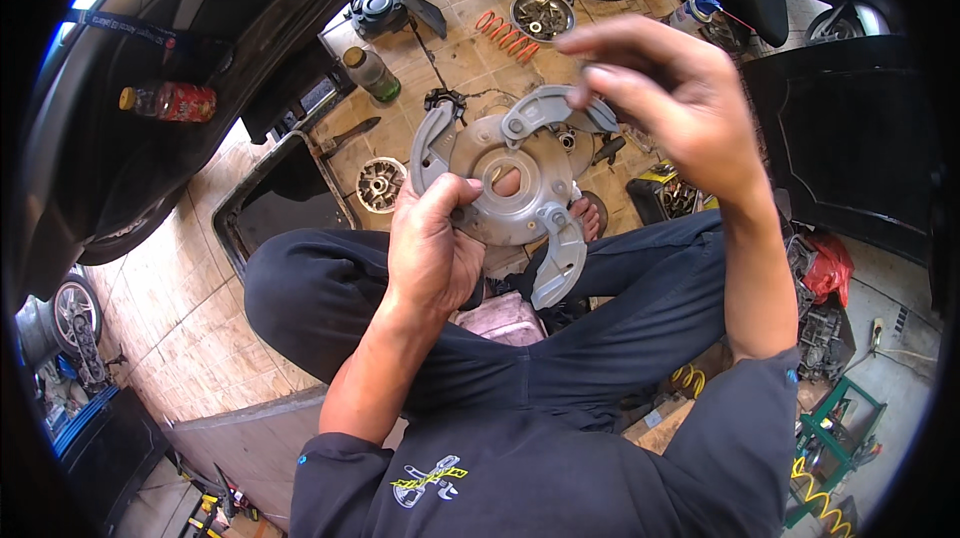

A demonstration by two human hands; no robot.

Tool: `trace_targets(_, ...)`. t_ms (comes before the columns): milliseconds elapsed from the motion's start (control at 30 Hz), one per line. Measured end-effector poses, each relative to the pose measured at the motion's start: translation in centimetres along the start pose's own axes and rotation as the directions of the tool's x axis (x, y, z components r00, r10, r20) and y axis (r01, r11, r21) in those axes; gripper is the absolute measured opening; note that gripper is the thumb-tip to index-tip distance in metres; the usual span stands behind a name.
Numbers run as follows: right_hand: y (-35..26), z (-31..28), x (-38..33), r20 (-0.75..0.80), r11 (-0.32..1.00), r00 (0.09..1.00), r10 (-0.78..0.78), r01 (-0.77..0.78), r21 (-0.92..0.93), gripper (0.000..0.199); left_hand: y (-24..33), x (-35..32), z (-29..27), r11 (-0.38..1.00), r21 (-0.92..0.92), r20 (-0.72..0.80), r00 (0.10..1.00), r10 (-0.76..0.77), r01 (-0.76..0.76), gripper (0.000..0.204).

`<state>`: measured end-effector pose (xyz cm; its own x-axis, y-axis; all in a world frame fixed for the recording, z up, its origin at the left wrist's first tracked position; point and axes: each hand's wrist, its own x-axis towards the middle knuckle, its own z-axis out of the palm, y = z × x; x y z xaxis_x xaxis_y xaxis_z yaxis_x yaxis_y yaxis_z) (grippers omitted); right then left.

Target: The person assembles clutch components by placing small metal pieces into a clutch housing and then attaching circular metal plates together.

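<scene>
A round grey metal clutch plate [548, 166] with three curved clutch shoes around its rim is held up over my lap. My left hand [432, 243] grips its left lower side, thumb lying on the face near the central hole. One shoe [560, 263] points toward me, one [430, 150] is at the left and one [548, 110] at the upper right. Above that upper right shoe my right hand [675, 88] is raised, slightly blurred, with thumb and fingers apart. Nothing shows between its fingers; whether the thumb touches the shoe I cannot tell.
On the tiled floor are a slotted round metal part [381, 184], a glass jar [371, 75], an orange coil spring [507, 36] and a bowl of small parts [541, 16]. A black tray [232, 221] lies left, a parts box [648, 200] right, a pink cloth [500, 321] between my legs.
</scene>
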<state>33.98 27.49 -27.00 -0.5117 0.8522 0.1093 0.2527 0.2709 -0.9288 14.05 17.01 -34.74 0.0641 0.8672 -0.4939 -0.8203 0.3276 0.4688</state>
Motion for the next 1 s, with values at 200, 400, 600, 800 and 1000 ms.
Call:
trace_targets(200, 3.6, 1.1, 1.4, 0.211, 0.996, 0.974, 0.079, -0.086, 0.026, 0.015, -0.3, -0.3, 0.3, 0.996, 0.022, 0.035, 0.996, -0.085, 0.085, 0.046)
trace_targets(400, 3.0, -0.2, 0.9, 0.355, 0.811, 0.900, 0.254, -0.398, 0.428, 0.016, 0.2, -0.4, 1.1, 0.998, 0.053, 0.063, 0.997, -0.039, 0.036, 0.049)
trace_targets(600, 3.1, -0.9, 1.0, 0.400, 0.727, 0.866, 0.301, -0.480, 0.491, 0.018, 0.3, -0.6, 1.1, 0.994, 0.070, 0.057, 0.994, -0.088, 0.084, 0.052)
trace_targets(800, 3.3, -0.8, 0.9, 0.386, 0.747, 0.871, 0.303, -0.469, 0.471, 0.018, 0.2, -0.7, 1.0, 0.993, 0.110, 0.083, 0.995, -0.056, 0.046, 0.057)
trace_targets(1000, 3.4, -0.6, 0.9, 0.366, 0.781, 0.882, 0.296, -0.444, 0.440, 0.016, 0.1, -0.8, 1.1, 0.993, 0.112, 0.070, 0.997, -0.029, 0.021, 0.060)
